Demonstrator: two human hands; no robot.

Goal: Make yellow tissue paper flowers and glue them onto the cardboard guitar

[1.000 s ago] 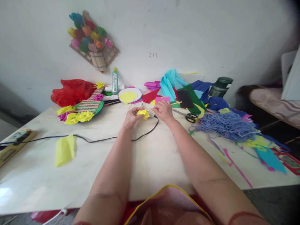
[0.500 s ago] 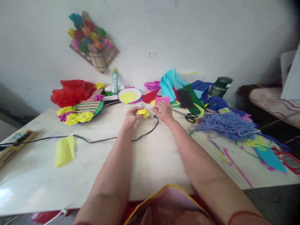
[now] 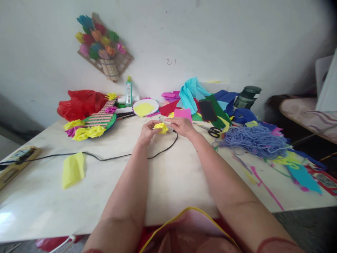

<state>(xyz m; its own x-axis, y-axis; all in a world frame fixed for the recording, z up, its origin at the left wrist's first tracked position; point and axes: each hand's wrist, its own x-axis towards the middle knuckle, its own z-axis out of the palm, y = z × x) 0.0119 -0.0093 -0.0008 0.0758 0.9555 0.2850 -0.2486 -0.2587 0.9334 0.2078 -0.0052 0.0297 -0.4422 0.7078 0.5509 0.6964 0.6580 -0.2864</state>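
Observation:
Over the middle of the table, my left hand (image 3: 149,133) is closed on a yellow crepe-paper flower (image 3: 161,128), its thumb along the near side. My right hand (image 3: 182,126) is just right of the flower, thumb and index finger pinched together and pointing at it. Whatever lies between those fingertips is too small to make out. Behind and below the hands, a black cable (image 3: 164,150) ends at an object mostly hidden by them. A pink paper piece (image 3: 183,114) lies just beyond my right hand.
Scissors (image 3: 214,131) and a phone (image 3: 207,110) lie to the right, beside a heap of blue yarn (image 3: 254,142). At left are a flower-trimmed craft piece (image 3: 98,120), yellow paper (image 3: 73,170) and a power strip (image 3: 19,163). A glue bottle (image 3: 129,92) stands behind.
My right hand has turned flatter, and its fingertips have shifted slightly left toward the flower. The flower has tilted a little within my left hand, which stays in place.

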